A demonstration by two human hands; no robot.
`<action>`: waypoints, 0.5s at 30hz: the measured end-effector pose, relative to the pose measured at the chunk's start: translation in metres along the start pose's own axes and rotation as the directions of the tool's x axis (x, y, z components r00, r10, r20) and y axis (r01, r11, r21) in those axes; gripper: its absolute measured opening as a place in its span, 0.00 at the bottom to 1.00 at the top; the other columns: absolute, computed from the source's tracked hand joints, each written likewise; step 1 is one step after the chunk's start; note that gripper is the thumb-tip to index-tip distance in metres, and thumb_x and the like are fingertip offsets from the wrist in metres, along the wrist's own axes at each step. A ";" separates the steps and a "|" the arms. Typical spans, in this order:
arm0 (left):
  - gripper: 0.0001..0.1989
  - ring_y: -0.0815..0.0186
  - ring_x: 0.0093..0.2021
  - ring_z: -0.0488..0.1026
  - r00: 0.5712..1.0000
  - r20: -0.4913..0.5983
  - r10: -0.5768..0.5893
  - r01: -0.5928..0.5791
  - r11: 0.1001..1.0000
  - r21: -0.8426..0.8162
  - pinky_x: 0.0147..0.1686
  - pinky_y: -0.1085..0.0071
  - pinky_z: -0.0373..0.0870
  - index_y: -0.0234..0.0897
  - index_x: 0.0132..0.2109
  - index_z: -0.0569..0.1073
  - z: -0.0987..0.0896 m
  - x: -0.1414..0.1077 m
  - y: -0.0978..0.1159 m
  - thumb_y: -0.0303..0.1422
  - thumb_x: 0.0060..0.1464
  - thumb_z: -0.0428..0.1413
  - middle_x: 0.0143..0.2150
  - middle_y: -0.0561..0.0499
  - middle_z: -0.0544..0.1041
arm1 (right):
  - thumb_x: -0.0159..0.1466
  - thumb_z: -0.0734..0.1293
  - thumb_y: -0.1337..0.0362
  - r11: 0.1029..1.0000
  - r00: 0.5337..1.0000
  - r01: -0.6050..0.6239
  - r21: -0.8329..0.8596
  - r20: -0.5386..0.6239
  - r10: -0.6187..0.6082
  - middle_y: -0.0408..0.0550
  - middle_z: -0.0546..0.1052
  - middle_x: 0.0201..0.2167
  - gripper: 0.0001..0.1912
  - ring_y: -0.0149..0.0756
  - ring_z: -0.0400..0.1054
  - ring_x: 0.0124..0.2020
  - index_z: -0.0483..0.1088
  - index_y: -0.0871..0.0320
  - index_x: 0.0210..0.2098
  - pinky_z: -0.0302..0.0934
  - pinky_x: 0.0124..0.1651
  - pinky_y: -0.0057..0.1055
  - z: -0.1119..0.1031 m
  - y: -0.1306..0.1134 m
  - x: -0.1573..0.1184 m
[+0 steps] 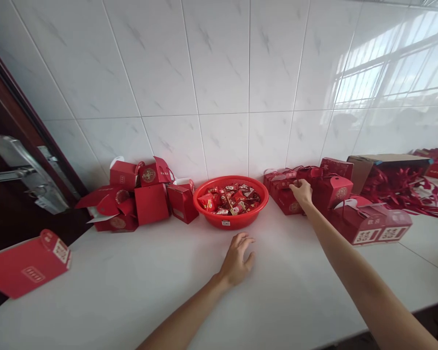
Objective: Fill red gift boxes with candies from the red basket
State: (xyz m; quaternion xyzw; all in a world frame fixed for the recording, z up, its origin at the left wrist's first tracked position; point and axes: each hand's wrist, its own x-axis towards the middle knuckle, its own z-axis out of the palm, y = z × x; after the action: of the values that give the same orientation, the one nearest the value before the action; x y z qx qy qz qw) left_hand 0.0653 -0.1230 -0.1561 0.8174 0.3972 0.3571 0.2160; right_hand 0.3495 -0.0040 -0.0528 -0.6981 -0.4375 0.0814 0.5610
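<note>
My left hand is over the white tabletop, its fingers loosely curled and apart with nothing in them. Just beyond it stands a red plastic basket, filled with wrapped candies in mostly red wrappers. To the basket's right, my right hand reaches out with its fingers pinched at the top of a red gift box, by its ribbon or handle. The fingertips partly hide exactly what they grip. Another closed red box is right beside that hand.
Open red boxes are grouped left of the basket, and one box lies at the table's left edge. On the right are a box with printed labels and a cardboard carton spilling red ribbons. A tiled wall rises behind.
</note>
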 end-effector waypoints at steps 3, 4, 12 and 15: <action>0.16 0.52 0.60 0.68 1.000 0.015 -0.003 0.003 1.000 0.008 0.60 0.52 0.67 0.38 0.51 0.74 0.000 -0.001 0.000 0.27 0.56 0.53 0.58 0.39 0.69 | 0.51 0.66 0.65 0.996 1.000 0.010 -0.087 0.013 -0.009 0.61 0.76 0.39 0.15 0.51 0.69 0.45 0.70 0.62 0.38 0.60 0.50 0.42 0.000 0.005 0.000; 0.16 0.53 0.60 0.68 1.000 0.020 -0.005 0.005 1.000 0.007 0.61 0.52 0.67 0.38 0.51 0.73 0.000 -0.001 0.000 0.27 0.56 0.53 0.58 0.39 0.69 | 0.51 0.66 0.64 0.993 1.000 0.027 -0.114 0.007 -0.026 0.63 0.75 0.44 0.18 0.54 0.67 0.49 0.70 0.63 0.42 0.58 0.53 0.44 0.000 0.007 -0.004; 0.17 0.54 0.60 0.68 1.000 0.029 0.006 -0.006 1.000 -0.003 0.61 0.53 0.67 0.39 0.51 0.74 0.001 0.000 -0.003 0.25 0.54 0.54 0.58 0.41 0.69 | 0.62 0.61 0.66 0.786 0.893 0.448 -0.427 0.257 -0.369 0.59 0.74 0.48 0.14 0.50 0.66 0.49 0.72 0.58 0.46 0.57 0.52 0.43 0.012 0.027 -0.067; 0.17 0.53 0.60 0.68 0.999 0.034 0.002 -0.002 1.000 0.003 0.61 0.52 0.67 0.39 0.50 0.75 0.001 0.000 -0.002 0.25 0.54 0.54 0.58 0.41 0.69 | 0.62 0.61 0.68 0.759 0.856 0.486 -0.434 0.412 -0.312 0.54 0.77 0.40 0.13 0.45 0.70 0.44 0.73 0.57 0.43 0.58 0.48 0.38 0.021 0.039 -0.082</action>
State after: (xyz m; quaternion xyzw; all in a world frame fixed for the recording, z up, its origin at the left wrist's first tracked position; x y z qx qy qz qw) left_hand 0.0651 -0.1213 -0.1581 0.8241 0.3932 0.3428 0.2208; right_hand 0.3078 -0.0459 -0.1243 -0.6902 -0.6665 -0.0537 0.2765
